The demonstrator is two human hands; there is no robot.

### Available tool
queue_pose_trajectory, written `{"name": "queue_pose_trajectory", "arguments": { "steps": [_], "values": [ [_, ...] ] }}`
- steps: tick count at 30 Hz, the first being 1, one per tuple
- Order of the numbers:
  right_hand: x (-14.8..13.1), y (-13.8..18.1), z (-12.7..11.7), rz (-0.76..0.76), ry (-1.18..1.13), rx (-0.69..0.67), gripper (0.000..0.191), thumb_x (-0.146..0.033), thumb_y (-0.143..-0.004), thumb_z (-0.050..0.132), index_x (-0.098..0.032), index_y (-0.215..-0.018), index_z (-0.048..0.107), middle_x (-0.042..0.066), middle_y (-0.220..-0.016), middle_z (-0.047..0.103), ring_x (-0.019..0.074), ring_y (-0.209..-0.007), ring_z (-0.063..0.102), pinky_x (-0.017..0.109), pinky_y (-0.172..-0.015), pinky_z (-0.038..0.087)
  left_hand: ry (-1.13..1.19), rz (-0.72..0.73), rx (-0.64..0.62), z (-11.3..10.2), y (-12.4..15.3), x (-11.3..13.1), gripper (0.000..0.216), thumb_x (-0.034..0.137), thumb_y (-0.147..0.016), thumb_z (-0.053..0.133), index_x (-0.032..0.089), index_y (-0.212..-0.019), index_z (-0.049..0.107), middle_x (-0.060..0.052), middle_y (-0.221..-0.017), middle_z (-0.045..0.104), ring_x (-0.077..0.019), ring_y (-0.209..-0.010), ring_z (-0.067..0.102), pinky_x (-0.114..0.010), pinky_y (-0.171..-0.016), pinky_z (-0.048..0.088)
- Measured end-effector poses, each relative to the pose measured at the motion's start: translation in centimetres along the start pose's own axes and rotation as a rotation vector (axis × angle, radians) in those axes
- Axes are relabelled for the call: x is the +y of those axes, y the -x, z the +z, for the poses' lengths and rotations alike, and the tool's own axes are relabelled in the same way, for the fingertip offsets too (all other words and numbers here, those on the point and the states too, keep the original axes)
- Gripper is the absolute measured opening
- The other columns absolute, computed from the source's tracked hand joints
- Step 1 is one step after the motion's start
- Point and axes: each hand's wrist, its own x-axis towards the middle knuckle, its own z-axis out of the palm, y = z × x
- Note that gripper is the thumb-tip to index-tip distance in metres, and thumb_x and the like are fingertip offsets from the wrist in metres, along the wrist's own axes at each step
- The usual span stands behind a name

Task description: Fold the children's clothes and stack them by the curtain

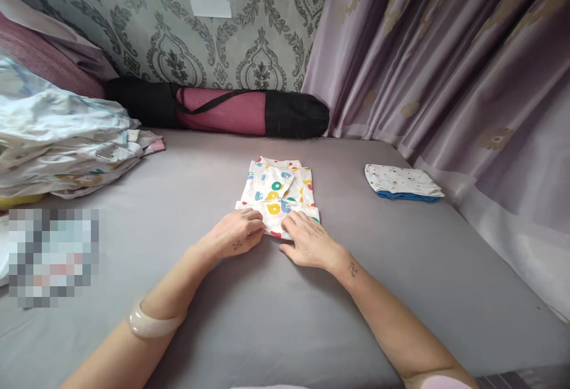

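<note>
A small white shirt (276, 190) with a print of red, yellow, green and blue shapes lies in the middle of the bed, its neckline facing away from me. The near part of it is turned up over the rest as a flat band. My left hand (240, 231) has its fingers curled on the left end of the near folded edge. At the right end, my right hand (309, 237) grips the same edge, with curled fingers on top and its thumb low on the near side. My fingertips are partly hidden by the hands themselves.
Grey sheet (191, 181) covers the bed. A heap of clothes (66, 133) lies at the left. Folded clothes (403, 181), white speckled over blue, lie at the right. A long black and pink bag (222, 110) rests along the wall. Purple curtains (427, 50) hang at the right.
</note>
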Motion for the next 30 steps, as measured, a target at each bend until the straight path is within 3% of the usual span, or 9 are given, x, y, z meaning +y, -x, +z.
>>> {"name": "queue_pose_trajectory", "arguments": {
  "steps": [5, 8, 11, 13, 16, 20, 24, 27, 30],
  "values": [
    [1.3, -0.1, -1.0, 0.098, 0.209, -0.006, 0.021, -0.007, -0.083, 0.047, -0.017, -0.098, 0.057, 0.011, -0.111, 0.060, 0.0236, -0.103, 0.053, 0.033, -0.084, 0.040, -0.049, -0.094, 0.136, -0.3, 0.0, 0.0, 0.021, 0.026, -0.097, 0.041, 0.021, -0.092, 0.062, -0.004, -0.083, 0.067, -0.0163, -0.077, 0.062, -0.028, -0.074, 0.046],
    [2.2, 0.2, -2.3, 0.184, 0.225, -0.061, 0.026, -0.004, -0.086, 0.040, -0.019, -0.096, 0.059, 0.008, -0.106, 0.065, 0.0210, -0.098, 0.058, 0.030, -0.078, 0.039, -0.094, -0.073, 0.071, -0.1, 0.2, -0.8, 0.018, 0.033, -0.095, 0.047, 0.021, -0.099, 0.060, -0.006, -0.093, 0.071, -0.0201, -0.089, 0.065, -0.032, -0.081, 0.048],
    [2.6, 0.4, -3.6, 0.218, 0.210, -0.096, 0.028, -0.004, -0.087, 0.039, -0.021, -0.095, 0.060, 0.006, -0.101, 0.068, 0.0191, -0.091, 0.062, 0.028, -0.070, 0.035, -0.088, -0.047, -0.005, 0.2, 0.6, -1.9, 0.024, 0.025, -0.092, 0.046, 0.021, -0.109, 0.061, -0.008, -0.114, 0.070, -0.0238, -0.109, 0.063, -0.036, -0.094, 0.047],
    [2.6, 0.6, -4.2, 0.210, 0.199, -0.082, 0.030, -0.003, -0.087, 0.039, -0.021, -0.095, 0.061, 0.006, -0.101, 0.069, 0.0184, -0.087, 0.063, 0.027, -0.067, 0.033, -0.050, -0.089, -0.002, 0.0, 0.9, -2.6, 0.035, 0.018, -0.089, 0.040, 0.022, -0.117, 0.062, -0.008, -0.122, 0.068, -0.0240, -0.116, 0.061, -0.036, -0.098, 0.046],
    [2.8, 1.0, -5.1, 0.173, 0.157, -0.038, 0.034, 0.000, -0.086, 0.037, -0.022, -0.094, 0.061, 0.005, -0.102, 0.070, 0.0178, -0.085, 0.063, 0.027, -0.064, 0.031, 0.081, -0.210, 0.044, -0.9, 1.5, -3.2, 0.039, 0.024, -0.090, 0.042, 0.026, -0.122, 0.064, -0.006, -0.125, 0.067, -0.0250, -0.116, 0.062, -0.033, -0.094, 0.048],
    [2.6, 2.5, -6.6, 0.128, 0.019, -0.050, 0.033, -0.003, -0.087, 0.039, -0.025, -0.089, 0.063, 0.003, -0.085, 0.069, 0.0177, -0.074, 0.060, 0.027, -0.064, 0.031, 0.369, -0.354, 0.045, -3.9, 2.1, -2.1, 0.034, 0.037, -0.087, 0.054, 0.028, -0.114, 0.072, -0.003, -0.111, 0.073, -0.0239, -0.095, 0.068, -0.026, -0.078, 0.051],
    [1.7, 4.7, -8.7, 0.025, -0.151, -0.116, 0.027, -0.012, -0.090, 0.042, -0.025, -0.078, 0.062, -0.001, -0.066, 0.061, 0.0149, -0.059, 0.051, 0.026, -0.061, 0.032, 0.605, -0.436, -0.136, -7.5, 2.5, 0.0, 0.028, 0.041, -0.079, 0.064, 0.025, -0.097, 0.078, -0.002, -0.072, 0.070, -0.0182, -0.062, 0.059, -0.024, -0.054, 0.044],
    [1.2, 5.9, -10.3, -0.078, -0.287, -0.223, 0.028, -0.015, -0.091, 0.042, -0.025, -0.073, 0.061, -0.003, -0.061, 0.056, 0.0124, -0.055, 0.044, 0.025, -0.059, 0.032, 0.738, -0.446, -0.271, -9.3, 2.9, 0.8, 0.021, 0.041, -0.073, 0.070, 0.023, -0.079, 0.079, -0.003, -0.063, 0.063, -0.0165, -0.056, 0.052, -0.024, -0.050, 0.041],
    [1.5, 6.0, -11.2, -0.111, -0.434, -0.295, 0.024, -0.020, -0.091, 0.046, -0.023, -0.079, 0.066, -0.003, -0.067, 0.059, 0.0114, -0.059, 0.048, 0.024, -0.059, 0.034, 0.826, -0.475, -0.270, -9.6, 3.1, 0.6, 0.020, 0.042, -0.068, 0.074, 0.023, -0.071, 0.078, -0.004, -0.063, 0.063, -0.0176, -0.057, 0.053, -0.026, -0.053, 0.043]
  ]
}}
